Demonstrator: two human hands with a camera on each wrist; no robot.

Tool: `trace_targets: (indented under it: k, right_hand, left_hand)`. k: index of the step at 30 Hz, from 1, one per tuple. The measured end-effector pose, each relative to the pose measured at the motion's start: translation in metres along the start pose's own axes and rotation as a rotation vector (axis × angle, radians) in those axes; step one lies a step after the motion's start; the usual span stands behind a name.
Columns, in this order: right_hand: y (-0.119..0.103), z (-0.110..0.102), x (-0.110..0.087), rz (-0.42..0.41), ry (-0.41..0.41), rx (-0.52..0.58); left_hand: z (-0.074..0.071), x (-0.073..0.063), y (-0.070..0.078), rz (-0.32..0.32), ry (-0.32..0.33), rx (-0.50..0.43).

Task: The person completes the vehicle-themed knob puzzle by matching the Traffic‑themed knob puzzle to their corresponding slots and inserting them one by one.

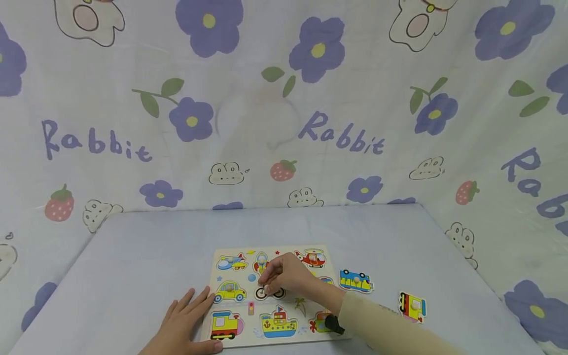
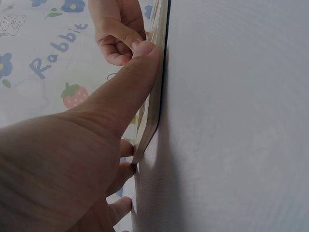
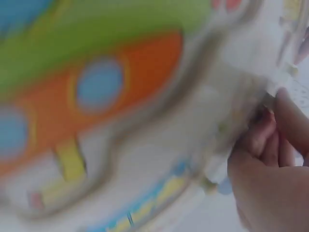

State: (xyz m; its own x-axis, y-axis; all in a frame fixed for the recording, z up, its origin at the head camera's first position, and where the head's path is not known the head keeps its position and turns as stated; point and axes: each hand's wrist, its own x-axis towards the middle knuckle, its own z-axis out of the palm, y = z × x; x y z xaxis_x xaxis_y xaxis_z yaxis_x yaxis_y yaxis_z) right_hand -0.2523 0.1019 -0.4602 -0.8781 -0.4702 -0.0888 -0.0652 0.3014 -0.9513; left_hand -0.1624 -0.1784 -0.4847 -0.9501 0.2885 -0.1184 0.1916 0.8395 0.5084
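A wooden puzzle board (image 1: 248,344) with vehicle pictures lies near the table's front edge. My right hand (image 1: 288,276) is over its middle, thumb and fingertips pinching a puzzle piece with two wheels (image 1: 278,293), mostly covered by the fingers. My left hand (image 1: 184,320) rests spread at the board's left edge. In the left wrist view its thumb (image 2: 130,79) lies against the board's edge. The right wrist view is blurred, but the right thumb (image 3: 292,121) and fingers meet there. Near the left hand are a yellow car (image 1: 230,291) and a train picture (image 1: 225,325).
Right of the board lie a loose blue-and-yellow bus piece (image 1: 355,281) and a loose train piece (image 1: 412,306). Around the table (image 1: 146,261) hangs a patterned curtain (image 1: 248,123). A small black object (image 1: 334,324) sits by the right sleeve, over the board's lower right.
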Motion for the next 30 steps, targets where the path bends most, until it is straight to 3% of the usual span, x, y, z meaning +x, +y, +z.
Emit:
trace_targets:
  k: [6,10,14,19,30]
  right_hand:
    - [0.001,-0.031,-0.019,-0.068,-0.135,-0.093]
    - [0.005,-0.074,-0.044,-0.118,-0.18,-0.181]
    - [0.009,-0.122,-0.066,-0.113,-0.21,-0.233]
    - [0.02,-0.168,-0.077,-0.095,-0.205,-0.291]
    - [0.053,-0.2,-0.074,-0.048,-0.254,-0.272]
  left_hand:
    - [0.001,-0.003,-0.004,0.012,0.008,-0.009]
    - [0.0,-0.003,-0.004,0.019,0.011,-0.012]
    - [-0.001,-0.002,-0.002,0.013,0.003,-0.009]
    - [-0.004,-0.001,0.001,-0.006,0.0,-0.002]
    - [-0.003,-0.002,0.001,-0.013,0.001,0.002]
